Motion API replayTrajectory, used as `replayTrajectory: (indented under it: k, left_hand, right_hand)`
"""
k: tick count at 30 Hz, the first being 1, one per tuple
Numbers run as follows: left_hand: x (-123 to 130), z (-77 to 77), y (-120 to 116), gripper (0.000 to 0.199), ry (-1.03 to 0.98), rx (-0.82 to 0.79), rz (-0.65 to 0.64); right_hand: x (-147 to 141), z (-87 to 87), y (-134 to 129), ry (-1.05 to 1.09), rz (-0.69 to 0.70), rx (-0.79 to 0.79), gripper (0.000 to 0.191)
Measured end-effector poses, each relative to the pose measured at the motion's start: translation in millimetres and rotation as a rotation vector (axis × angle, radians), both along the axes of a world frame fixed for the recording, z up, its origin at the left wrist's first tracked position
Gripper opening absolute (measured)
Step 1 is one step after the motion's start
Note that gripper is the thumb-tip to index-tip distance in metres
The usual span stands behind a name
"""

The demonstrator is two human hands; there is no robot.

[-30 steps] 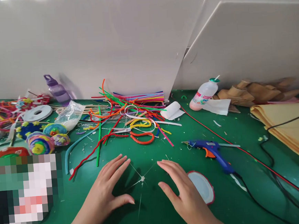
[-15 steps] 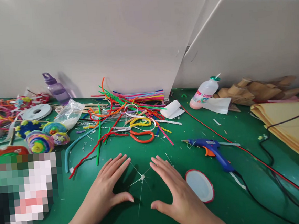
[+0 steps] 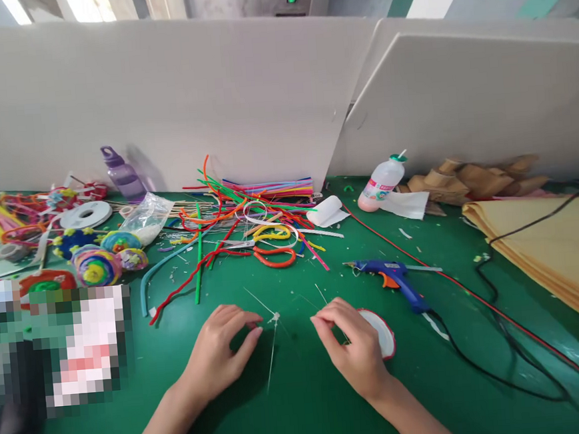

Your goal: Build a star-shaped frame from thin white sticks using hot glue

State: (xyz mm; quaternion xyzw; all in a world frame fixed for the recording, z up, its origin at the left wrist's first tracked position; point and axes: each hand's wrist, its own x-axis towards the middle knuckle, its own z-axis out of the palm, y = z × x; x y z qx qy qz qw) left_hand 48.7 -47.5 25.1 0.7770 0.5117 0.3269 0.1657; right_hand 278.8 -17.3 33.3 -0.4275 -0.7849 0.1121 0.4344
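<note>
A star of thin, pale wire-like strands, joined by a small white blob [image 3: 276, 318], lies on the green table between my hands. My left hand [image 3: 224, 346] is just left of the blob, thumb and forefinger brought together and the other fingers curled. Opposite it, my right hand [image 3: 352, 342] is pinched in the same way, close to the right-hand strands. Whatever either pinch holds is too fine to make out. Partly behind my right hand lies a round white disc [image 3: 383, 333] with a red rim. The blue glue gun [image 3: 399, 278] rests farther right.
Yellow- and orange-handled scissors [image 3: 275, 257] lie among colourful pipe cleaners [image 3: 267, 192]. At the left are fuzzy ornaments [image 3: 95, 266] and a purple bottle [image 3: 123, 176]. A drink bottle [image 3: 382, 183], yellow sheets [image 3: 537, 244] and black cable [image 3: 482, 375] occupy the right. Grey panels [image 3: 160, 100] stand behind.
Both hands have gone from spread fingers to pinched ones beside the strands. The right hand now covers part of the disc. The camera view has tilted up slightly.
</note>
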Motion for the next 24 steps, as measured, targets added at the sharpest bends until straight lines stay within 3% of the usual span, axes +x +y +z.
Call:
replayTrajectory:
  k: [7,15,24]
  left_hand:
    - [4.3,-6.4,0.2,0.019,-0.015,0.01,0.012]
    - [11.1,-10.2,-3.0,0.016,-0.03,0.063,-0.024]
    - [13.3,-10.5,-3.7,0.017,-0.077,0.105,-0.06]
  right_hand:
    - [-19.4,-6.7,-27.9,-0.196,0.128,0.056,0.03]
    - [-38.6,-18.9,-40.6,-0.412,-0.081,0.136,0.02]
    - [-40.3,-17.8,-37.5,-0.439,-0.1,0.131,0.02]
